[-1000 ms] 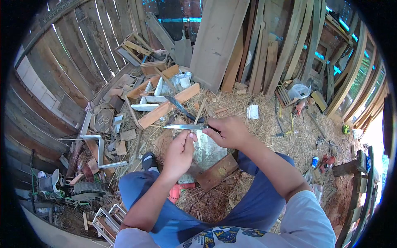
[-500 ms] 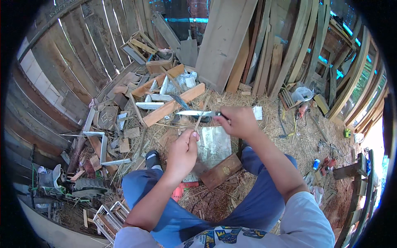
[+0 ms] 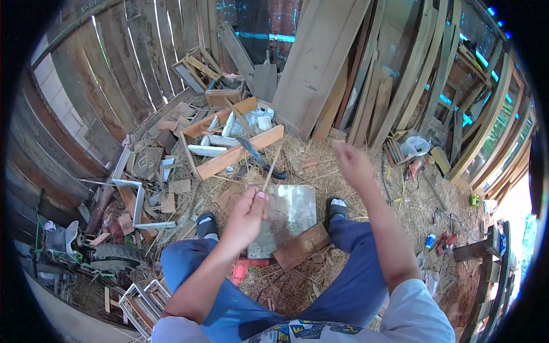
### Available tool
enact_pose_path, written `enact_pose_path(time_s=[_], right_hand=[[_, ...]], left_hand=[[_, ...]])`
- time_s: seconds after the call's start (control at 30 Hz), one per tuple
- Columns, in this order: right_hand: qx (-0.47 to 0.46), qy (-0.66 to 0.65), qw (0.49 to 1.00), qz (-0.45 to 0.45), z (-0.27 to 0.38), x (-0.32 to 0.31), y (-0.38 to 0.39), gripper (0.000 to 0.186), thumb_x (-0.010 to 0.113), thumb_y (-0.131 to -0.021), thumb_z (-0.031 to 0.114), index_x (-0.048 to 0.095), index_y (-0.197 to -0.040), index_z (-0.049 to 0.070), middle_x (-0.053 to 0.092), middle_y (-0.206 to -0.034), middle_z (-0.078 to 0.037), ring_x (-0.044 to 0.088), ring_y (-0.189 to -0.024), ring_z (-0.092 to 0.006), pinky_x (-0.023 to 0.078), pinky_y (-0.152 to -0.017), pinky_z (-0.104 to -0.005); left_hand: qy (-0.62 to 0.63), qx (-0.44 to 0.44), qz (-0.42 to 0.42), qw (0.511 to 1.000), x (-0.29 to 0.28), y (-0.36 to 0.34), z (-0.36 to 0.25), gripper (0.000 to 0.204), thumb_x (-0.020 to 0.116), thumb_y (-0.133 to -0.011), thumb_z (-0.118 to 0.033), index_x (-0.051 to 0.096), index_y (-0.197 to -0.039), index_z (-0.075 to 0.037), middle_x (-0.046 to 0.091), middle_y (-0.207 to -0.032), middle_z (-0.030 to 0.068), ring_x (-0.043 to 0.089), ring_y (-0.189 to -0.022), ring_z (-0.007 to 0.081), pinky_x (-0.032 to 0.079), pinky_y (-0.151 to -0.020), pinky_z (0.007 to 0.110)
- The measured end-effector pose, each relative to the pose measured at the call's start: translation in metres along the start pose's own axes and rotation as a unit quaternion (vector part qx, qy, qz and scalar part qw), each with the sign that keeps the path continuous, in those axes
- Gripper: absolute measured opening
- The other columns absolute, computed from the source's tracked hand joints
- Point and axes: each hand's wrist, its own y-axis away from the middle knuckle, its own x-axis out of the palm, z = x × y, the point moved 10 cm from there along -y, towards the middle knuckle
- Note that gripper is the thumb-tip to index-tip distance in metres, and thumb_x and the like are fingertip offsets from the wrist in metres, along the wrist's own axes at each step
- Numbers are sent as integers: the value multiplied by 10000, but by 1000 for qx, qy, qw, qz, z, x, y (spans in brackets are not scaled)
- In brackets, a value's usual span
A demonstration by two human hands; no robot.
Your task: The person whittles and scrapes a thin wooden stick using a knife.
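Observation:
My left hand (image 3: 247, 214) is closed round a thin pale wooden stick (image 3: 274, 162), which points up and away from me between thumb and fingers. My right hand (image 3: 353, 164) is raised to the right, well apart from the stick, with its fingers curled. The knife seen in it earlier is hidden now; its blade does not show. Below the hands, between my feet, lies a grey, shiny flat board (image 3: 294, 200). A brown wooden block (image 3: 301, 247) rests on its near edge. Beyond the board lies a curved, dark blade-like tool (image 3: 255, 153).
An orange-brown plank (image 3: 240, 153) and wood scraps lie at the left. A red tool (image 3: 240, 271) sits near my left leg. Tall boards (image 3: 320, 63) lean on the back wall. A clear plastic tub (image 3: 415, 146), cords and a blue can (image 3: 430, 240) are on the right, on straw-covered ground.
My right hand has moved right and away from the stick, and the knife blade no longer shows. My left hand has shifted slightly left and nearer, still holding the stick.

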Motion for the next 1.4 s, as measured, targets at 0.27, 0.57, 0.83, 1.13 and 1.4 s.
enact_pose_path(time_s=[0.27,0.57,0.83,1.13,1.4], right_hand=[[-227,22,964,133,122,54,45,367,668,-954,372,577,-746,85,583,-613,-131,621,-573,-362,468,-518,-460],[-275,62,950,131,127,53,49,396,663,-942,449,581,-739,120,616,-595,-87,634,-531,-312,467,-484,-446],[-280,90,952,86,108,46,32,398,672,-935,448,574,-735,119,593,-587,-82,621,-527,-319,467,-492,-445],[-188,105,974,75,88,51,26,396,643,-952,454,604,-734,126,600,-593,-99,644,-561,-339,498,-523,-471],[-87,133,986,53,15,41,-12,426,592,-989,451,660,-792,79,670,-705,-173,662,-670,-411,518,-611,-513]], left_hand=[[8,-32,20,999,3,-6,8,223,443,-1098,-202,557,-970,-59,478,-730,-25,447,-667,83,390,-625,284],[1,29,11,1000,20,0,-14,238,432,-1110,-171,527,-919,-64,354,-634,-65,319,-528,39,250,-489,254],[13,-23,9,1000,13,-3,-2,230,450,-1101,-191,568,-951,-62,423,-662,-50,389,-590,52,338,-539,274],[129,-103,24,986,15,3,11,232,436,-1116,-235,531,-950,-103,360,-616,-81,311,-471,37,194,-418,249],[34,-48,32,998,11,6,0,261,446,-1105,-194,535,-888,-81,414,-676,-63,364,-599,50,311,-544,266]])
